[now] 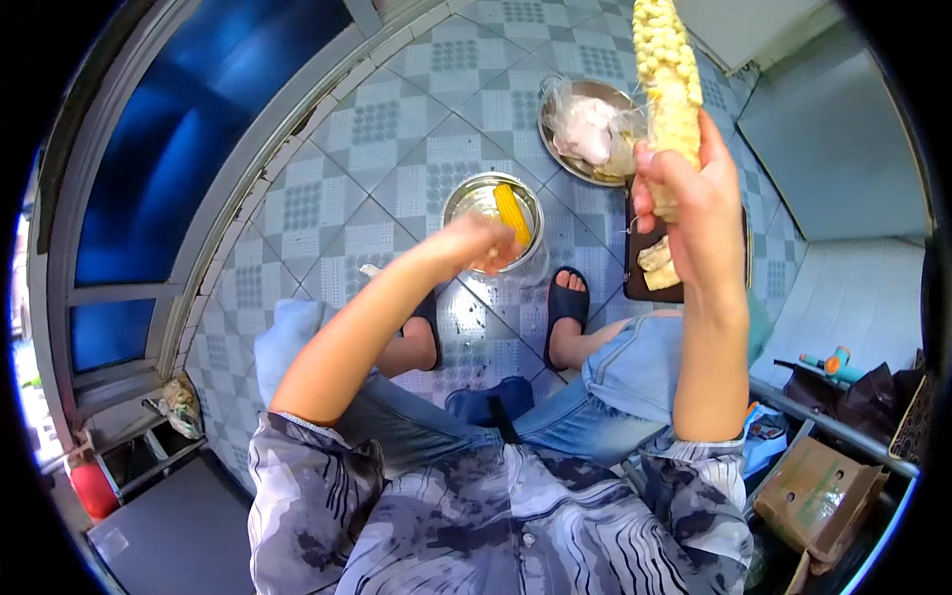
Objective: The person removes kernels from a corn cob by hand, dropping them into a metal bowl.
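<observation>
In my right hand [706, 203], raised at the upper right, is a corn cob [666, 74] held upright. Pale kernels cover its upper part, while the lower part looks largely stripped. My left hand [478, 243] is smeared by motion over the near side of a round metal bowl [448, 205] on the floor. A yellow piece of corn [509, 210] leans inside that bowl, just beyond the left fingers. Whether the left hand holds anything is not visible.
Behind the cob, a metal basin [544, 131] holds a clear plastic bag [592, 127] with pale contents. A dark tray [662, 292] with pale pieces lies right of my feet. A cardboard box [818, 491] sits at lower right; glass panels [198, 119] line the left.
</observation>
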### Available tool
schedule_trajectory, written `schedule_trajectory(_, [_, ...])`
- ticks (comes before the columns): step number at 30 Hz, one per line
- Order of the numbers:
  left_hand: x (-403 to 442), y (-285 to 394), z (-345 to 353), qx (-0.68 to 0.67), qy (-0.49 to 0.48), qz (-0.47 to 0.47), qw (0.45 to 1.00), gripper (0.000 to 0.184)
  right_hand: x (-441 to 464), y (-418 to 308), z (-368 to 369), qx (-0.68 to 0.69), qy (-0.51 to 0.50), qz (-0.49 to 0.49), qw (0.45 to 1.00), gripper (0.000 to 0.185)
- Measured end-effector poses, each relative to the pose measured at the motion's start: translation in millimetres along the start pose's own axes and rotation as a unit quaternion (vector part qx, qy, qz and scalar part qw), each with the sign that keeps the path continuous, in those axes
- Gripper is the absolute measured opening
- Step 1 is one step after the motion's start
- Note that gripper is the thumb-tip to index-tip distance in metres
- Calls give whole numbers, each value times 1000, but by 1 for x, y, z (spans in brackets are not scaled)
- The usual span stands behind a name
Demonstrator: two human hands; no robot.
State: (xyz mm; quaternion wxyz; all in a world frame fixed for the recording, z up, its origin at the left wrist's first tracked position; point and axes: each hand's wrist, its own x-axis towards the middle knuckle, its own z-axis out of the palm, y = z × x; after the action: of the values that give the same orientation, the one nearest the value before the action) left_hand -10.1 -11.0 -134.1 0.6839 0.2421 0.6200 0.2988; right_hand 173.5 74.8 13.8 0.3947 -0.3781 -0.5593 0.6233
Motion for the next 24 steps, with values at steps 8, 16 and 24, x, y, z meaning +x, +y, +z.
schedule_trajectory(8, [118,-213,57,490,2,42,871,24,-4,-1,-35,28,41,12,999,40])
schedule_trajectory(16, [157,-285,115,593,79,49,800,23,-16,-10,-58,-27,124,48,991,49])
schedule_trajectory(24, [176,-322,129,744,86,180,638,18,-11,-4,-68,-85,176,67,978,54])
